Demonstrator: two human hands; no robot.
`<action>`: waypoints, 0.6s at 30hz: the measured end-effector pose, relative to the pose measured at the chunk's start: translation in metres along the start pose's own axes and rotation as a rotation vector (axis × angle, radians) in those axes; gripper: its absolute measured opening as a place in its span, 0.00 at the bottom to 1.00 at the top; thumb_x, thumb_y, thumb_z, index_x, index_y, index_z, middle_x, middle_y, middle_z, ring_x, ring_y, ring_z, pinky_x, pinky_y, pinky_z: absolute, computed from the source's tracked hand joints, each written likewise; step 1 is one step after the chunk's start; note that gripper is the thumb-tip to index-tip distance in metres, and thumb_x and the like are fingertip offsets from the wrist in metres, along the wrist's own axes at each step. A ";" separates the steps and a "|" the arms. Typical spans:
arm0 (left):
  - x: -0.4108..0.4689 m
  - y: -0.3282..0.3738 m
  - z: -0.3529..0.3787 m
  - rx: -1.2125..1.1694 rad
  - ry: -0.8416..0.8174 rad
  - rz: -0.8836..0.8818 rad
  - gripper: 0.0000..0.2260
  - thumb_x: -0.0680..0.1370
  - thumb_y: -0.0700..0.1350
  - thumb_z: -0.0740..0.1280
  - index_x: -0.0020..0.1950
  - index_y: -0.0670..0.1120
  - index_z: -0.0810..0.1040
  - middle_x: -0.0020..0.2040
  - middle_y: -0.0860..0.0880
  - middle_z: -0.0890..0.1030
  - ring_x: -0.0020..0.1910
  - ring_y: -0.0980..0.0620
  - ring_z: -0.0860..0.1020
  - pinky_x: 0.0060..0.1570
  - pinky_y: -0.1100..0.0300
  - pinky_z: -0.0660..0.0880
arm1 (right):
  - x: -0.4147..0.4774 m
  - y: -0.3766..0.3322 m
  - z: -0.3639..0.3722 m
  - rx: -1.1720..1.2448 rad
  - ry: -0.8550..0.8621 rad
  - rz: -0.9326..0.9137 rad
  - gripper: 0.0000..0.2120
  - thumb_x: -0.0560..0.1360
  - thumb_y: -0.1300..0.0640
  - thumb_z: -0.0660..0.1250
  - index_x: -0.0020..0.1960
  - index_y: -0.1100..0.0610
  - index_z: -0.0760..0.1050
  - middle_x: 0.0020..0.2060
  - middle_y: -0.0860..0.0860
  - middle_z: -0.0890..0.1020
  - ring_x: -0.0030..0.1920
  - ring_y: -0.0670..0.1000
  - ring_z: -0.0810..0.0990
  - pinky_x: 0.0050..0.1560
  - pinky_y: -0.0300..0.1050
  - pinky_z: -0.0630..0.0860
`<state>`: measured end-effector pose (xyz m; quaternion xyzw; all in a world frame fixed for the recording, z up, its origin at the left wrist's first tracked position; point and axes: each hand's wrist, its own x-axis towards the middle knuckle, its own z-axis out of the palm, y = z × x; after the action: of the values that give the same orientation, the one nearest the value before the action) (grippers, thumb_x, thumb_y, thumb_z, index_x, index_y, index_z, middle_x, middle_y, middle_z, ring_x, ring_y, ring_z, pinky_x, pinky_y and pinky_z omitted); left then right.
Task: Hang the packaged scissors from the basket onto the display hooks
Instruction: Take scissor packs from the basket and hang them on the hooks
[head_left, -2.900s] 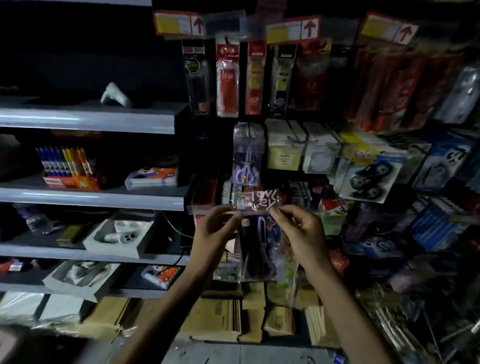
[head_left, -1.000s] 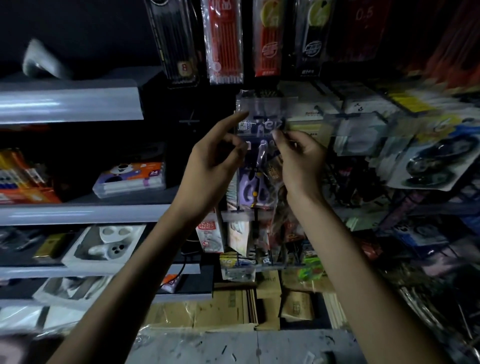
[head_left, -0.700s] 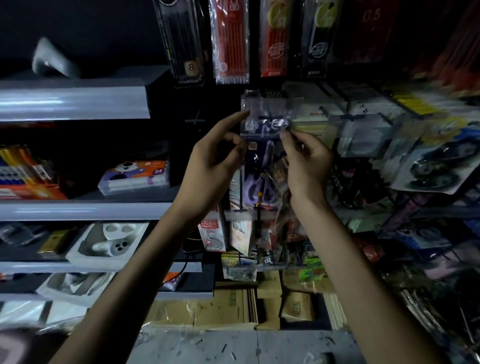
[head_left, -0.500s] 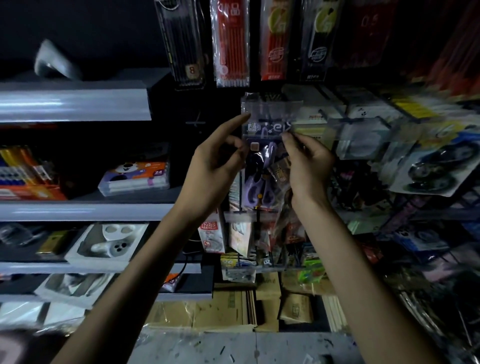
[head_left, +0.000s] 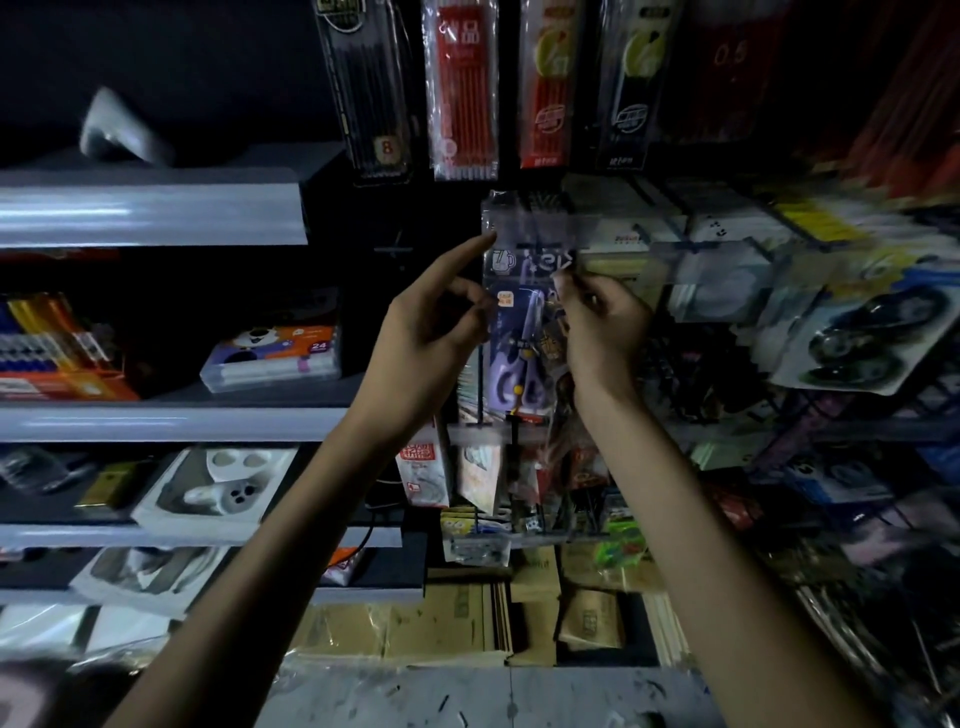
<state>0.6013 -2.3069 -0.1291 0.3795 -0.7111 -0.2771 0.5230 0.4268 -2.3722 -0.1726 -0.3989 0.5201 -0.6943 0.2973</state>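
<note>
The packaged scissors (head_left: 519, 358), a clear packet with a purple-handled pair inside, are held up in front of the hanging display, just below a red pencil pack (head_left: 462, 88) and a black pencil pack (head_left: 363, 88) that hang from the row above. The right hand (head_left: 605, 327) grips the packet near its top right, its fingers (head_left: 571, 283) curled in and pinching the printed header. The left hand (head_left: 426, 343) is at the packet's left side with the index finger (head_left: 462, 254) stretched straight up to touch the top left corner. Its thumb and other fingers bend close to the packet's left edge, but in this dim light I cannot tell whether they actually nip it. The top of the packet is blurred, so the hook itself cannot be made out. To the left, grey shelves (head_left: 150, 213) carry a flat box marked 24 (head_left: 270, 358) and, lower down, a white tray (head_left: 218, 488) with a pale device in it. To the right, a carded pack with two dark round items (head_left: 857, 348) hangs tilted among other goods. Below the arms, cardboard boxes (head_left: 452, 623) stand in a row under the lowest shelf.
</note>
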 end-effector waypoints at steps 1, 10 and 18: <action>0.000 0.000 0.000 0.001 -0.003 -0.001 0.24 0.84 0.35 0.65 0.80 0.47 0.69 0.50 0.41 0.81 0.45 0.58 0.78 0.50 0.67 0.74 | 0.000 0.001 0.000 -0.002 0.000 0.005 0.08 0.77 0.52 0.74 0.49 0.57 0.86 0.37 0.43 0.85 0.36 0.40 0.81 0.39 0.38 0.75; -0.002 -0.008 0.007 -0.023 0.046 -0.020 0.20 0.84 0.35 0.66 0.75 0.46 0.74 0.48 0.41 0.82 0.45 0.56 0.80 0.49 0.64 0.76 | 0.006 0.006 -0.001 -0.021 -0.014 0.045 0.10 0.74 0.48 0.76 0.45 0.54 0.85 0.37 0.45 0.86 0.37 0.42 0.82 0.39 0.40 0.76; -0.013 -0.037 0.013 0.037 0.158 -0.138 0.12 0.83 0.37 0.67 0.65 0.46 0.81 0.44 0.52 0.83 0.43 0.58 0.81 0.44 0.65 0.75 | 0.005 0.004 -0.006 0.031 -0.071 0.121 0.08 0.75 0.48 0.76 0.42 0.51 0.82 0.29 0.42 0.79 0.30 0.43 0.76 0.32 0.39 0.71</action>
<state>0.6004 -2.3172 -0.1692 0.4577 -0.6451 -0.2683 0.5499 0.4190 -2.3746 -0.1764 -0.3866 0.5216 -0.6683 0.3630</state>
